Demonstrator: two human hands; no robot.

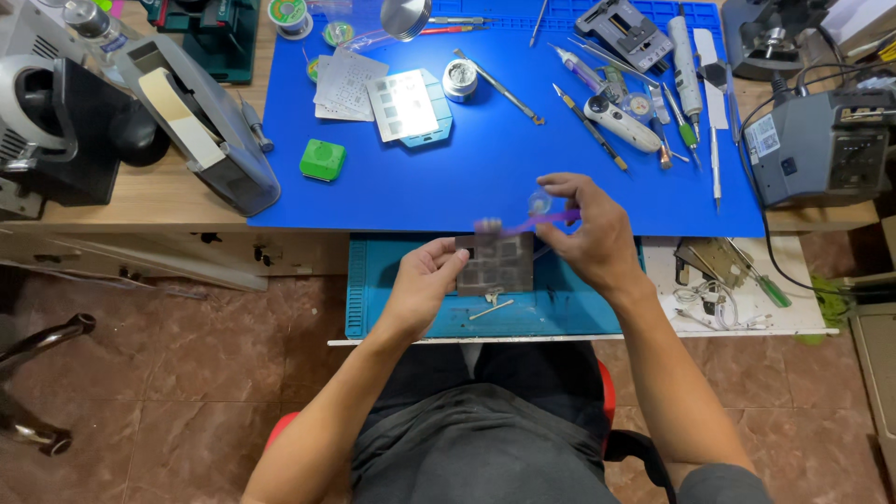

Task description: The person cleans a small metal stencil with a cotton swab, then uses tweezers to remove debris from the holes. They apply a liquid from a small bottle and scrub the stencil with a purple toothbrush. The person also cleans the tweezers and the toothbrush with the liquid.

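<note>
A: We've got the left hand (422,280) first. Its fingers (455,264) are curled in tight on the left edge of a grey metal stencil plate (497,264), gripping it flat, just below the near edge of the blue mat (485,168).

B: And the right hand (588,233)?

A: Just right of the plate. Thumb and forefinger are pinched narrow on a thin purple tool (546,220), blurred, so we can't tell its exact kind. Its far end lies over the plate's top edge.

B: Touching the plate?

A: We can't tell, too much blur.

B: Below the plate?

A: A teal tray (373,280) in the pulled-out drawer, under both hands, with a small white stick (491,309) in it.

B: Elsewhere?

A: Up the mat from the plate we see a lighter stencil sheet (403,104) and a small round tin (459,78). A green square box (323,160) sits at the mat's left edge on the bench (159,201).
</note>
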